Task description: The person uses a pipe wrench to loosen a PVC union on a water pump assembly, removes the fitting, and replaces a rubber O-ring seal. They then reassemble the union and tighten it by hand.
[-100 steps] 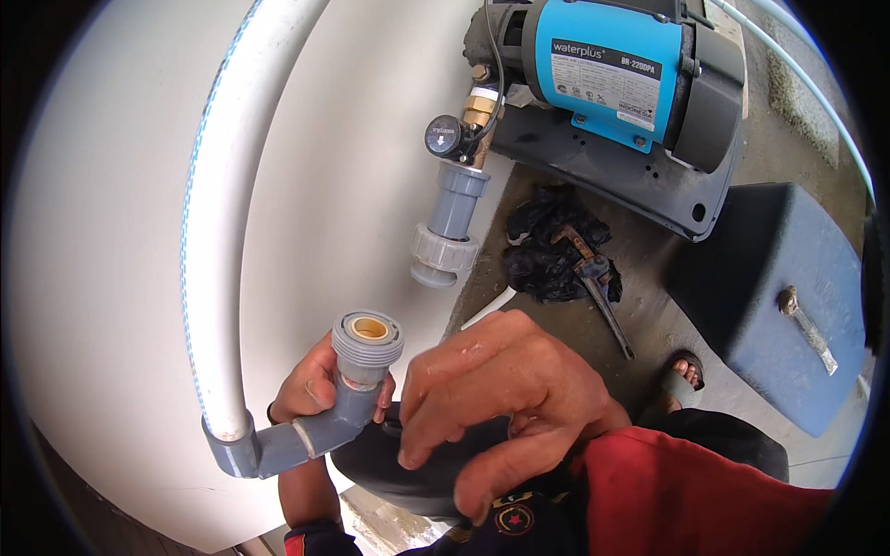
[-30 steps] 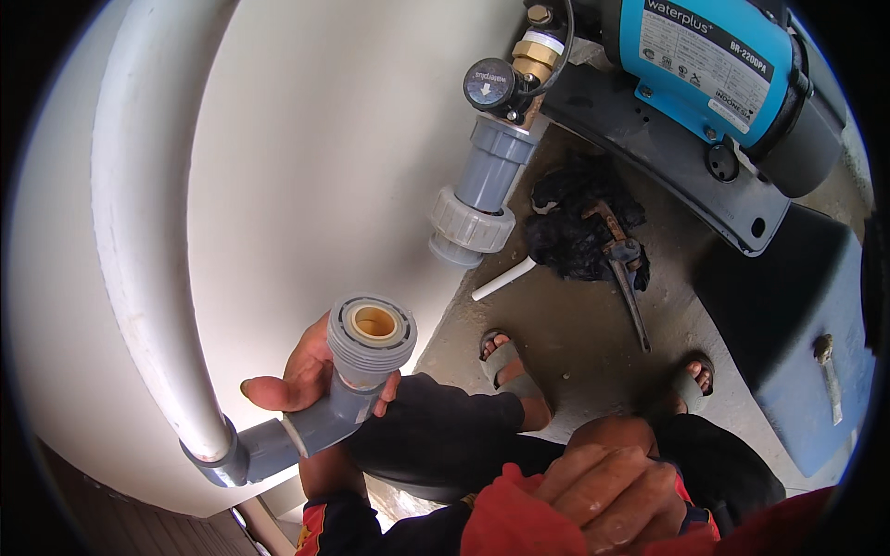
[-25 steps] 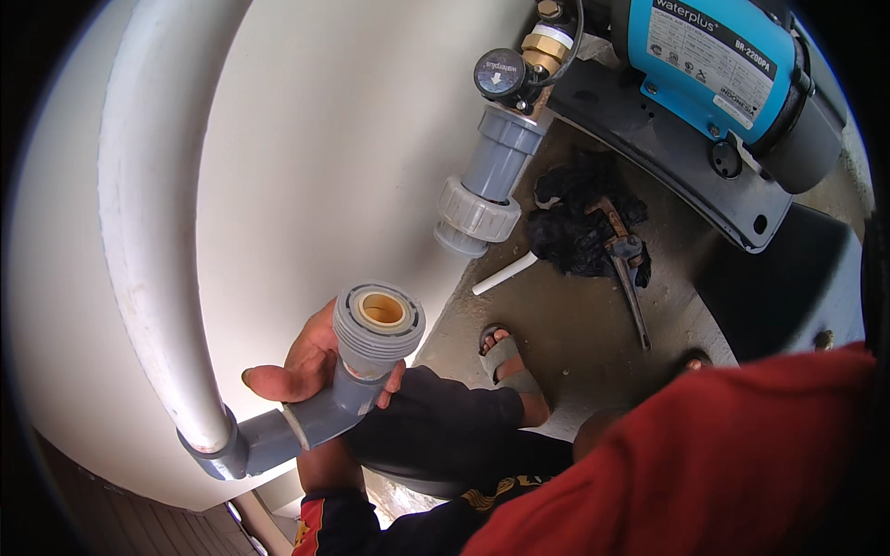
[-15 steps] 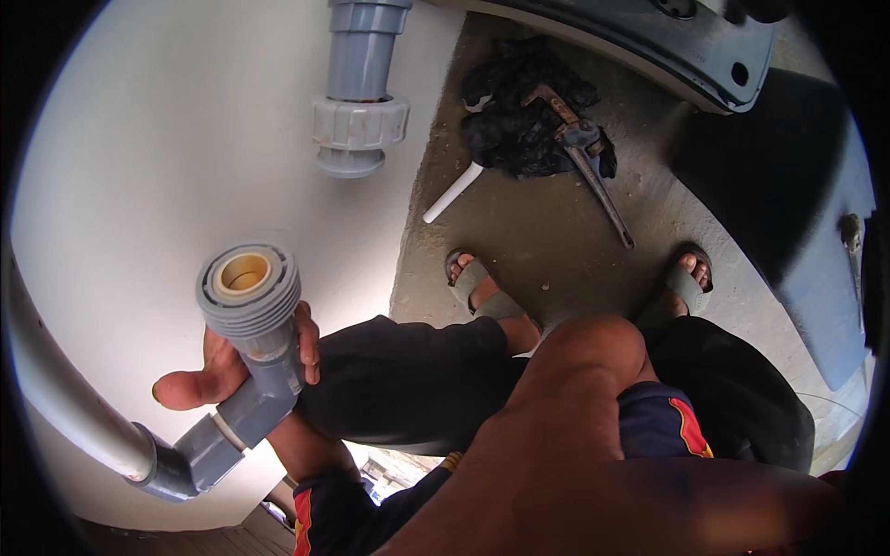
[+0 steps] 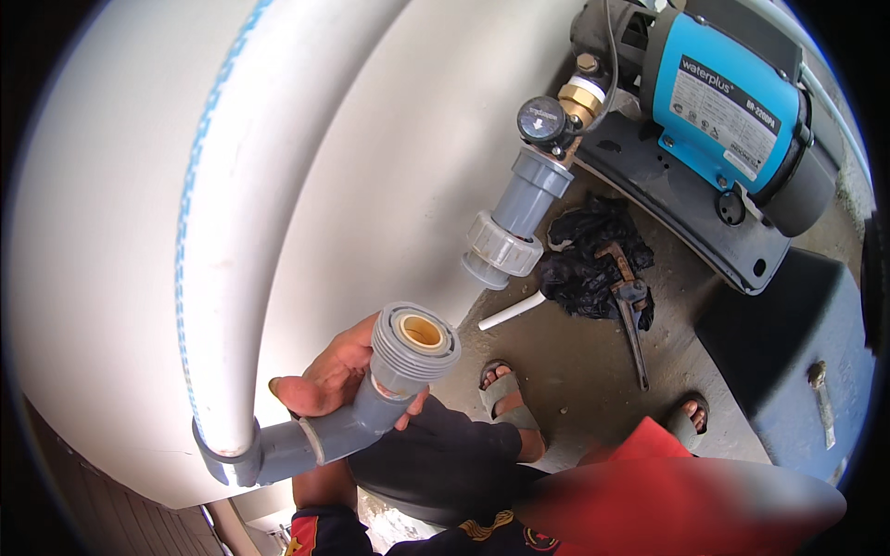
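gray pvc elbow assy (image 5: 382, 412) is gripped in l hand (image 5: 336, 372), fingers wrapped round & thumb stuck out, w/ threaded union end (image 5: 417, 357) held near but apart from gray union nut (image 5: 505, 244) on pipework (image 5: 530, 193) of blue pump (image 5: 728, 116). white pipe (image 5: 236, 278) is socketed into assy's other end; pipe wrench (image 5: 630, 301) is laid partly on black plastic (image 5: 586, 243). r hand's finger state can't be told.

Before you, the wet-looking floor (image 5: 579, 389) carries crumpled black plastic (image 5: 577, 289) with a rusty wrench (image 5: 631, 324) across it, a white tube (image 5: 512, 311), a blue container (image 5: 783, 347) and your sandals (image 5: 506, 400).
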A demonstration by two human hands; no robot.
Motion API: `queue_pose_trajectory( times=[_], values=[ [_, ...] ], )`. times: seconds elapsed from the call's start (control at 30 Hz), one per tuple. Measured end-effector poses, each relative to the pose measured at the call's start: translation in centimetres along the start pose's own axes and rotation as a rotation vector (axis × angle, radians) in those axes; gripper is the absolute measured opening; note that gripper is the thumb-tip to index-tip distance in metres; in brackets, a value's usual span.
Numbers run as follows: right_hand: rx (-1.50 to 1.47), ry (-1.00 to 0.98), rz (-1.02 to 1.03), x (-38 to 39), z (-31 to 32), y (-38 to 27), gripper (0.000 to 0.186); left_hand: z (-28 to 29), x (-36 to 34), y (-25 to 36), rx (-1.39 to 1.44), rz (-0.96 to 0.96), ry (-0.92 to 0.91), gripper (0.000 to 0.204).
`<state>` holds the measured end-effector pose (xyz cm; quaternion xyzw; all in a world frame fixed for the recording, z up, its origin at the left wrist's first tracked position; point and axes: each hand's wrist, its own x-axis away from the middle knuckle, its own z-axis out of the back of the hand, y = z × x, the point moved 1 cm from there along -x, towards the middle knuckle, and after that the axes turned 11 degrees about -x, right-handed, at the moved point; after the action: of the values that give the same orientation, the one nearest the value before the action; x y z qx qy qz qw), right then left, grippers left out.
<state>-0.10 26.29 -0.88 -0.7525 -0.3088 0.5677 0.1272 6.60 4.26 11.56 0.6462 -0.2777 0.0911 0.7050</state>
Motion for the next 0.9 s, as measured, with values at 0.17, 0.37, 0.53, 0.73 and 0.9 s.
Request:
queue_pose_trajectory(
  times=[0.17,0.37,0.53,0.73,0.9],
  values=[
    [-0.248,-0.233,0.175,-0.8,1.6,-1.5,0.026,-0.5,-0.2,1.9,-0.091,0.127,0.048,0.134],
    [-0.483,-0.412,0.350,-1.2,2.6,-3.9,0.027,0.3,0.0,1.7,-0.028,0.120,0.043,0.136],
    [0.340,0.108,-0.344,-0.7,3.3,-4.3,0.030,0.6,-0.3,0.9,-0.053,0.063,0.015,0.134],
    [0.237,0.224,-0.109,0.1,5.0,-1.7,0.039,0.4,-0.2,0.0,0.018,-0.028,0.031,0.130],
    [-0.230,0.105,-0.222,2.0,7.9,1.8,0.043,0.3,0.1,-0.8,0.102,-0.132,0.043,0.138]
  ],
)
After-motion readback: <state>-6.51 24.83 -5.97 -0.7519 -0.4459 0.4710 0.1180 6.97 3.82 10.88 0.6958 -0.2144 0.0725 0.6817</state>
